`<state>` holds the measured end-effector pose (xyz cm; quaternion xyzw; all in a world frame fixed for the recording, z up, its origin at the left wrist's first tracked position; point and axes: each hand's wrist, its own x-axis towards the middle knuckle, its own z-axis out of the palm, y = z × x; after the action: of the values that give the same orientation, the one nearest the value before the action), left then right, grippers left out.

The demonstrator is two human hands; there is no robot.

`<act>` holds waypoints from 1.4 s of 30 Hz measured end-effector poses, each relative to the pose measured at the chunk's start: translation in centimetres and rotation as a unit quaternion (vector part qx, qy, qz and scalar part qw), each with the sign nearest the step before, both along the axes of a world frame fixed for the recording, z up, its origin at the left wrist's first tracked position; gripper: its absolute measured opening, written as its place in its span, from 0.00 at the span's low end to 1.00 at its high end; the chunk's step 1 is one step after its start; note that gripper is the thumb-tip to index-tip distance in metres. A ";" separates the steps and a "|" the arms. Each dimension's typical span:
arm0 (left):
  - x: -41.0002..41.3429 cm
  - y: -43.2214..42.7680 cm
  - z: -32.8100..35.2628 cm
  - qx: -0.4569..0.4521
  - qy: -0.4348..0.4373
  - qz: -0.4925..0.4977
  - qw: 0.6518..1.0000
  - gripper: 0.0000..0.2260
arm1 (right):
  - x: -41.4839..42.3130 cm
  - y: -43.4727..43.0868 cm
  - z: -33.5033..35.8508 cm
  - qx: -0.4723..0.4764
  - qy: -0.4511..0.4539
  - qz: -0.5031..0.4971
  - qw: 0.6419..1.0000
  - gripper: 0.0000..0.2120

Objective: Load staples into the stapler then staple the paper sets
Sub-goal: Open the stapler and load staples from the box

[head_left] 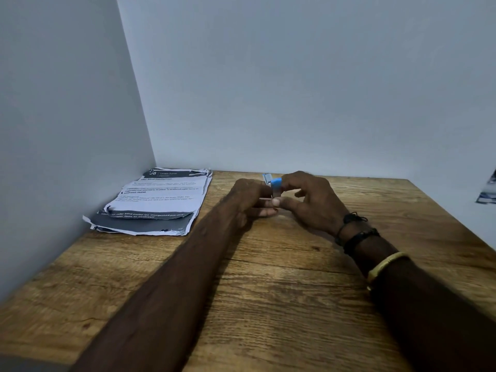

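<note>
Both my grips meet over the bench (268, 291), approx mid-width, twd the far edge by the back wall (295, 76). R grip (308, 202) pinches the stapler (276, 183): fingers curled over its blue top, thumb pressed in from below. Stapler is small, blue w/ a metal piece poking up at its far-L end. It sits btwn the two grips. Whether it touches the bench I can't tell; my fingers hide its underside.

L grip (249, 200) is curled too, knuckles twd me, tips up against the stapler's L side. Lower fingers lie straighter along the bench under it. Whether L grip really pinches the stapler or only touches it, can't tell, as the tips are hidden. No staples that I can make out; the spot is too small and blurred.

Papers (161, 200): a loose pile in the far-L corner, flat on the bench, L edge against the side wall. Printed sheets w/ dark bands, ragged edges, not squared up. The pile is near L grip but apart from it.

R wrist has black bands (357, 232) and, further up the arm, a gold bangle (386, 264). Both forearms are bare. At far R, a cropped printed scrap (487, 189) shows at the frame edge; can't tell what.
</note>
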<state>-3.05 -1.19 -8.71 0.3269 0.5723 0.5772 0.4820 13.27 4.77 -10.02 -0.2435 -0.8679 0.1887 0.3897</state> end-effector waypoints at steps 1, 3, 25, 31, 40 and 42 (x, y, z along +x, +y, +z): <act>0.2 0.0 0.0 0.005 -0.004 -0.015 1.000 0.09 | 0.0 0.0 0.0 -0.024 0.015 -0.010 1.000 0.09; 0.7 -0.2 0.1 0.015 -0.009 -0.043 0.999 0.08 | 0.1 0.0 0.2 -0.060 0.037 -0.021 0.997 0.09; 0.8 -0.2 -0.5 0.067 0.060 -0.051 0.995 0.14 | 0.1 -0.5 1.2 -0.277 0.102 -0.025 0.955 0.25; 0.8 0.0 -0.6 0.064 0.076 -0.050 0.994 0.14 | -0.1 -0.6 1.2 -0.270 0.090 -0.043 0.958 0.25; 1.2 0.2 -0.4 0.050 0.162 -0.034 0.985 0.20 | -0.1 -1.1 1.3 -0.237 0.062 -0.102 0.964 0.23; 1.3 0.2 -0.4 0.053 0.175 0.003 0.983 0.15 | -0.3 -1.4 1.3 -0.211 0.023 -0.126 0.969 0.23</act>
<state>-1.72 -1.00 -9.14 0.4463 0.6171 0.5422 0.3550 13.01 3.36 -8.73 -0.4236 -0.7615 0.3224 0.3698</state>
